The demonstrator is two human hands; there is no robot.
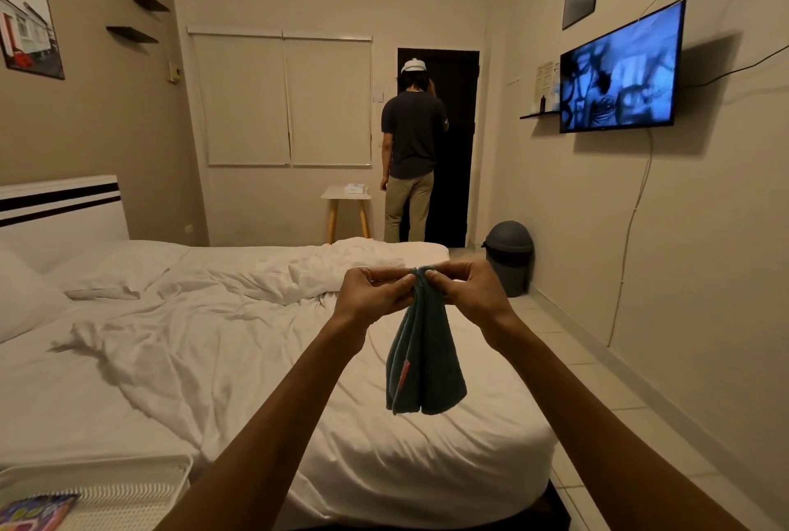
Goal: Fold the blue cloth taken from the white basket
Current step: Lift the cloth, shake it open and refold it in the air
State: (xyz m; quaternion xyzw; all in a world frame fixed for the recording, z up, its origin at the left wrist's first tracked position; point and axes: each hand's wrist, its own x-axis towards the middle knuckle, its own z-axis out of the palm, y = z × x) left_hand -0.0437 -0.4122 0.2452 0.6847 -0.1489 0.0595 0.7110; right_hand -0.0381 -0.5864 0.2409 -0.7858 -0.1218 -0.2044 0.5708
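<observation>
Cloth hangs in the air above the near right part of the bed, clear of the sheet, gathered at its top edge and falling in loose vertical pleats to a flared lower hem. A small pink tag shows on one pleat on the left side. Left hand pinches the top edge between thumb and fingertips, the other fingers curled in. Right hand pinches the same edge just beside it, so the two grips nearly touch at the top of the cloth. Both arms reach forward from the lower frame. Basket sits at the lower left on the bed's near edge, well apart from the cloth; some colourful item lies in it, not identifiable. Another person stands at the far doorway, back turned, clear of the work. Judgement: the cloth is out of the basket and the step in hand is locating the corners, with no clean fold yet formed; the task stands at an early stage. The next move calls for sliding the two grips apart along the top edge until the cloth hangs flat, then bringing corner to corner or laying it on the sheet to fold. Risk: a pinch slipping would drop one corner.
</observation>
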